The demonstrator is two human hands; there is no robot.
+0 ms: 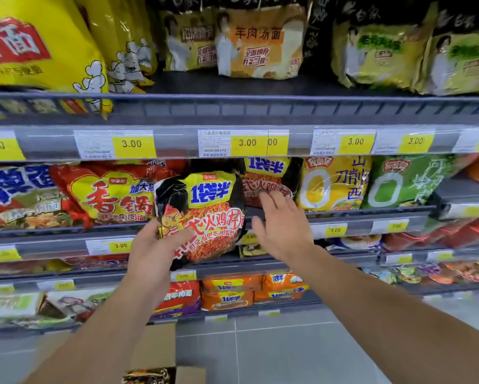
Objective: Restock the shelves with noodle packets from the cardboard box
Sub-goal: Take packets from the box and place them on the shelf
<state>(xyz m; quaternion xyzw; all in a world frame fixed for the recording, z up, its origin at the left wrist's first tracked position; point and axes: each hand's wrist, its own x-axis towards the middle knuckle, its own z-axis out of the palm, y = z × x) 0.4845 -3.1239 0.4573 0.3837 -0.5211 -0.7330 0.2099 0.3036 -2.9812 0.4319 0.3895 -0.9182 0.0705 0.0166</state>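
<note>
Left hand (152,253) grips the black noodle packet (202,214) at its lower left corner, before the shelf (343,214). Right hand (282,231), fingers spread, holds nothing, just right of the packet. Cardboard box (158,353) sits below the packet.

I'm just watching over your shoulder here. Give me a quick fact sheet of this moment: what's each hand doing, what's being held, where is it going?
Place: shop shelves stocked with noodle packets
Left hand: grips the black and yellow packet by its lower left corner
Right hand: open, fingers spread, holding nothing, in front of the shelf beside the held packet
Likely destination: the row holding a matching packet, behind the right hand
Neighbours: red packet to the left, yellow packet to the right
Cardboard box: on the floor below, between the arms
Price tag: 3.00
</note>
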